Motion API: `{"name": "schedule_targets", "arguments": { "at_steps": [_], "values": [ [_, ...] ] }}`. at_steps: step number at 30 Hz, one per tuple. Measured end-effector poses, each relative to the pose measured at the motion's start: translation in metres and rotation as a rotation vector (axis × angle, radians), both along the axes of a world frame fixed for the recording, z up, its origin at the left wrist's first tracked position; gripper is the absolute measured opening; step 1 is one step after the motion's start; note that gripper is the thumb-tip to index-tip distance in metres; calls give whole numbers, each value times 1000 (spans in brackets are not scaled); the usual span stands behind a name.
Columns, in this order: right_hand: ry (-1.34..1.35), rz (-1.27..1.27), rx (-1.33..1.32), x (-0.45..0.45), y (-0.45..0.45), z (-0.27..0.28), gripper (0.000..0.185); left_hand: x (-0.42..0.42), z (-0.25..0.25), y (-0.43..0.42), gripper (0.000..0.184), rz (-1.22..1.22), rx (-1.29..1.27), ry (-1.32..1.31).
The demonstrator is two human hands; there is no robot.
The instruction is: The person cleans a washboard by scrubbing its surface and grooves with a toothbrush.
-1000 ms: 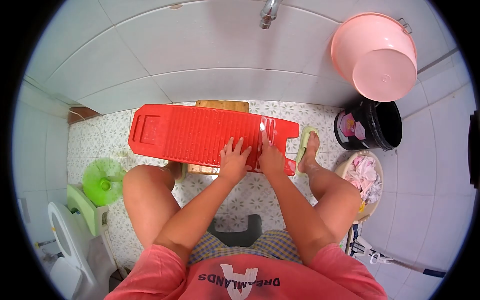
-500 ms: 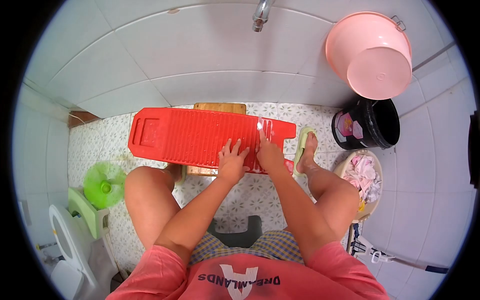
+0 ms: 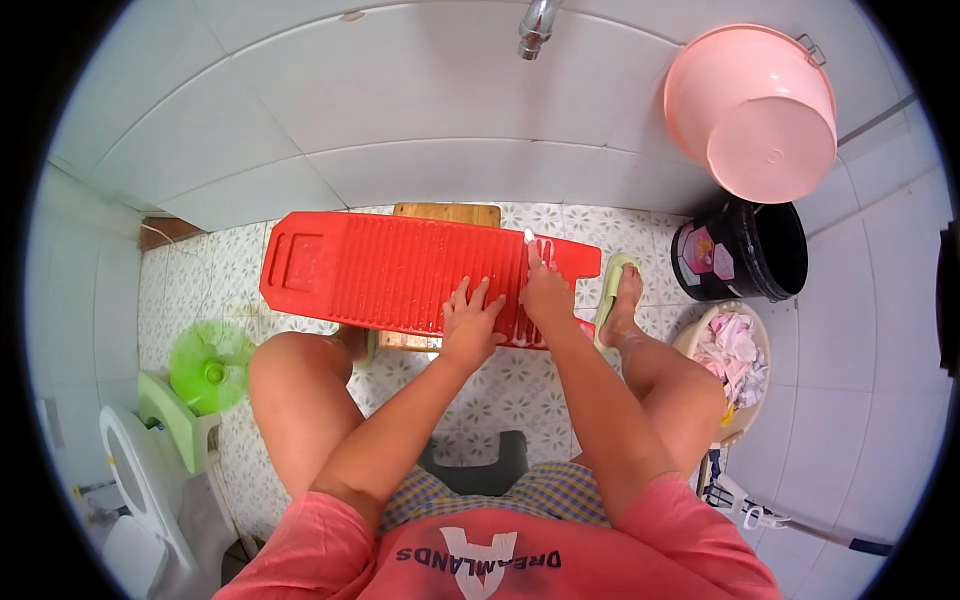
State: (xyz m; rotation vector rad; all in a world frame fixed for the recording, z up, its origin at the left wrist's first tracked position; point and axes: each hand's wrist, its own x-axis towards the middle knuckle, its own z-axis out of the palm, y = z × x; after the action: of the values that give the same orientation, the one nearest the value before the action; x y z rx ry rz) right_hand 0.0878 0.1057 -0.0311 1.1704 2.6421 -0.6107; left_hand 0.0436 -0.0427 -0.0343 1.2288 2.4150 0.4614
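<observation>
A red washboard (image 3: 390, 270) lies across a wooden stool, its ribbed side up and wet. My left hand (image 3: 471, 322) rests on the ribs with fingers spread, holding the board. To its right, my right hand (image 3: 545, 297) is closed, forefinger stretched forward, around a slim white-tipped thing (image 3: 529, 237) that looks like a toothbrush. Its tip touches the grooves near the board's right end; the rest is hidden by the hand. White foam streaks (image 3: 543, 252) lie in those grooves and along the near edge.
The wooden stool (image 3: 450, 213) shows beneath the board. At right are a pink basin (image 3: 750, 100) against the wall, a tipped black bucket (image 3: 745, 245) and a cream tub (image 3: 765, 385) of clothes. A green brush (image 3: 210, 370) and a toilet (image 3: 150, 480) are at left. A tap (image 3: 536, 30) juts from above.
My right hand has slid slightly forward, away from me, and the white tip now sits nearer the board's far edge. My left hand stays on the ribs. The view has shifted slightly.
</observation>
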Motion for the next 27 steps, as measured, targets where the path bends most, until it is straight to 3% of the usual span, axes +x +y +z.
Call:
{"name": "schedule_targets", "arguments": {
  "at_steps": [3, 9, 12, 14, 20, 27],
  "values": [
    [81, 6, 13, -2, 3, -6, 65, 0, -3, 0, 67, 5, 11, 2],
    [-72, 6, -56, 26, -21, 12, 67, 2, -3, 0, 68, 18, 36, 36],
    [-28, 43, -89, 53, -37, 2, 64, 2, -2, 0, 68, 21, 21, 31],
    [185, 115, 64, 68, -41, -29, 60, 2, -3, -1, 67, 17, 23, 29],
    [3, 28, -94, 44, -24, -6, 64, 2, -3, 0, 67, 9, 19, 32],
    [21, 5, -87, 14, -2, 4, 64, 0, -4, -1, 67, -3, -5, 20]
  ]
}}
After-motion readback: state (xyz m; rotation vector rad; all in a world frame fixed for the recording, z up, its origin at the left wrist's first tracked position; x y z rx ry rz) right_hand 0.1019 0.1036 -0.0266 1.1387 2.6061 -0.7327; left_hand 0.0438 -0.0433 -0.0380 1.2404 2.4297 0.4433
